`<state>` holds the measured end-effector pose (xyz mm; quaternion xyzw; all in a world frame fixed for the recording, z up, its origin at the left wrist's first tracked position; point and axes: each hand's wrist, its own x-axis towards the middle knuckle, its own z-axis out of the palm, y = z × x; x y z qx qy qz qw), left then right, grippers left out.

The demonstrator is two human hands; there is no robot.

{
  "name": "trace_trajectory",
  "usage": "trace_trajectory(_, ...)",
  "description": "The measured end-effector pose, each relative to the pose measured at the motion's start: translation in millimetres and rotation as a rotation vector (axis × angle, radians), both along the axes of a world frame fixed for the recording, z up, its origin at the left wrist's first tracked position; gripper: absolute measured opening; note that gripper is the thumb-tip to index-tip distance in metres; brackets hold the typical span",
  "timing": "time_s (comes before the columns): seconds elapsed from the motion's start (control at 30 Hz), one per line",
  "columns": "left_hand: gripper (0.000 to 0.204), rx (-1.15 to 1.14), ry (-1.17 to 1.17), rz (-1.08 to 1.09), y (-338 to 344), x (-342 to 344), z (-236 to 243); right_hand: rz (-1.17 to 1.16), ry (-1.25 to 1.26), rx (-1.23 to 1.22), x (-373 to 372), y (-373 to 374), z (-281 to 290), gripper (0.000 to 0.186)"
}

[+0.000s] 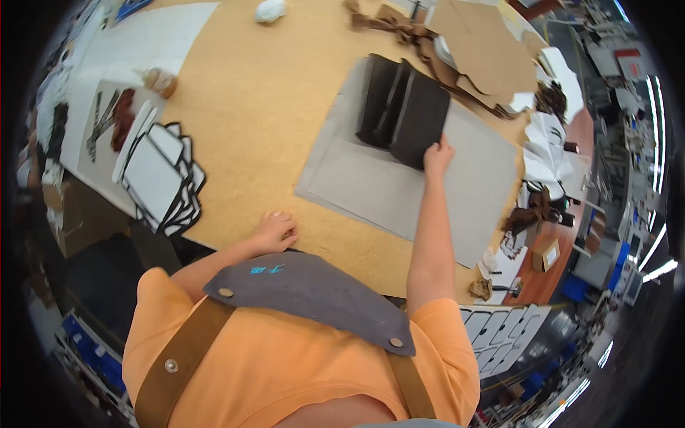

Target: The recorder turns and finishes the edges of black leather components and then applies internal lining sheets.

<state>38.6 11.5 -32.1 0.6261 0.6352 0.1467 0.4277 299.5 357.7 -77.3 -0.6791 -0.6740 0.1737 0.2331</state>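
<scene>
Fingers of the right hand [437, 157] pinch the near corner of dark folded pieces [402, 110] on a grey sheet [371, 189]; the left hand [275, 232], seemingly loosely curled and empty, rests on the table [250, 107].

From my feed, the right hand [437, 157] covers the near corner of the dark folded piece [403, 110], so I cannot tell how the fingers grip it. The left hand [275, 232] curls at the table edge [235, 246], palm hidden. At 12 o'clock the brown cardboard scraps [471, 50] run past the rim. Shelves at 3 o'clock blur beyond reading.
</scene>
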Motion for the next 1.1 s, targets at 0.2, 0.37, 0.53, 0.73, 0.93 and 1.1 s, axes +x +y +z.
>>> trace_trajectory(0.2, 0.013, -0.075, -0.354, 0.354, 14.7, -16.0, 4.1, 0.021, 0.016, 0.049, 32.7, -46.2, 19.2, 0.039)
trace_trajectory(0.37, 0.02, 0.445, 0.311, 0.595, -6.0, -100.3, 4.8, 0.136, 0.147, -0.105, 59.4, -146.0, 38.4, 0.022)
trace_trajectory(0.53, 0.039, 0.05, 0.924, 0.77, -52.6, -181.6, 14.4, 0.211, 0.29, -0.265, 54.5, -244.1, 48.8, 0.017)
trace_trajectory(0.73, 0.042, -0.104, 0.721, 0.734, -58.2, -198.7, 16.8, 0.433, 0.296, -0.344, 11.8, -315.2, 54.9, 0.013)
trace_trajectory(0.93, 0.03, -0.095, 0.592, 0.95, -56.6, -216.4, 27.7, 0.591, 0.276, -0.356, -4.9, -319.0, 61.0, 0.012)
trace_trajectory(1.1, 0.029, 0.639, 0.333, 1.614, -65.7, -262.5, 28.0, 0.522, 0.277, -0.385, 10.7, -308.9, 54.8, 0.013)
